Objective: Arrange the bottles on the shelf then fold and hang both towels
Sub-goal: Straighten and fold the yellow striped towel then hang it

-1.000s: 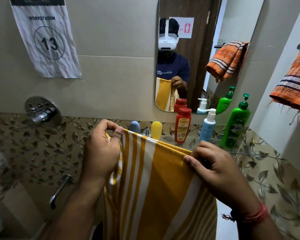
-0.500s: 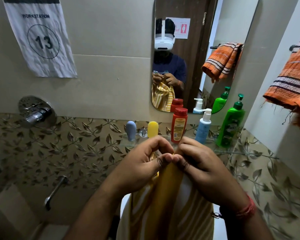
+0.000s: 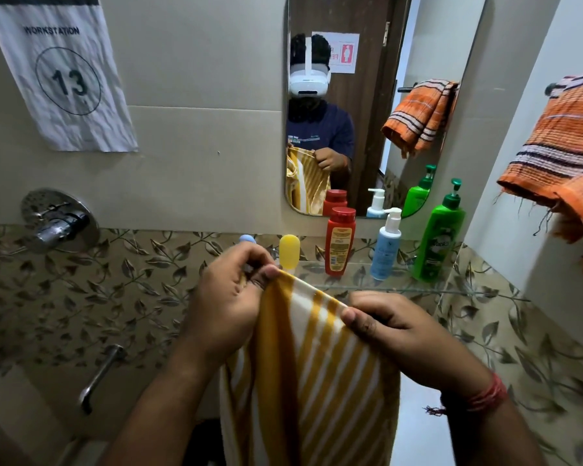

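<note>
The left hand and right hand each keep a closed grip on the top edge of the yellow striped towel, which hangs down between them. Beyond, bottles stand on the glass shelf: yellow bottle, red bottle, blue pump bottle, green pump bottle. The orange towel hangs at right.

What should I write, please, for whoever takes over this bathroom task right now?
Left hand and right hand each pinch the top edge of the yellow striped towel, which hangs down between them, partly folded.
Bottles stand upright on the glass shelf: yellow bottle, red bottle, blue pump bottle, green pump bottle; a blue cap shows behind the left hand.
Orange towel already hangs at right.
Left: finish folding the yellow towel, hang it.
</note>
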A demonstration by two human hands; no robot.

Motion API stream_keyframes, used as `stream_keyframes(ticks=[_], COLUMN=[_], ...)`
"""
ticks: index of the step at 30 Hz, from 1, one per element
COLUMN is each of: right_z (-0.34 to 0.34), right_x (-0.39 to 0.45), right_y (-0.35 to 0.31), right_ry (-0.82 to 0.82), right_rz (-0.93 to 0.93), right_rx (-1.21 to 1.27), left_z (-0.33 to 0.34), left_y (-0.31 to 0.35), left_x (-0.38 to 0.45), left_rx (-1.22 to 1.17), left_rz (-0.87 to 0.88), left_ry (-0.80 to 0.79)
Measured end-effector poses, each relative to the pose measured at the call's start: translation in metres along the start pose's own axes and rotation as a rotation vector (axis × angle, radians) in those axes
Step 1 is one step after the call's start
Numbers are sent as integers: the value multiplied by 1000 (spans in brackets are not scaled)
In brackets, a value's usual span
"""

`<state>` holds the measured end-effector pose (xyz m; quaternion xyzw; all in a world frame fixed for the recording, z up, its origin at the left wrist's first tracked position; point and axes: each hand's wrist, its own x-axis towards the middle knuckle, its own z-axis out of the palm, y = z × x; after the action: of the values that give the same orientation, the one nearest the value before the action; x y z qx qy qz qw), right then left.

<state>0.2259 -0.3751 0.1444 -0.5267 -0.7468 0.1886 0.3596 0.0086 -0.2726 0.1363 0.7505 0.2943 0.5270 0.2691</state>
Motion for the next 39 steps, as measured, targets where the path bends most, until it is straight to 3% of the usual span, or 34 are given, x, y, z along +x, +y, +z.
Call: stream_keyframes(ticks=[2,5,10,15,18,22,24,33,39], right_z=[-6,-7,1,8,14,21,20,14,-13], right_x=[-4,-5,-1,3,7,13,14,13,-3], right_y=[6,8,2,-11,-22,-29,-27,-16,7], right_ry=[-49,-72,56,185,176,102,101,69,-32], right_rz=[49,57,70,-14,-104,-150,-155,-85,87], right_rx=[13,16,70,-262,-377,-394,-379,-291,-238], left_z=[-8,-12,-15,-19,-16,2,11,27,7], left_y=[-8,-14,-18,-20,-14,3,4,-4,-27], left_x=[3,6,8,5,2,-10,-16,-19,-7], left_rx=[4,64,174,284,273,-242,-316,-183,-180], left_rz=[-25,-32,-21,-74,-22,-86,-90,-19,-142], left_ry=[142,233,338,325,198,-393,-494,-227,192])
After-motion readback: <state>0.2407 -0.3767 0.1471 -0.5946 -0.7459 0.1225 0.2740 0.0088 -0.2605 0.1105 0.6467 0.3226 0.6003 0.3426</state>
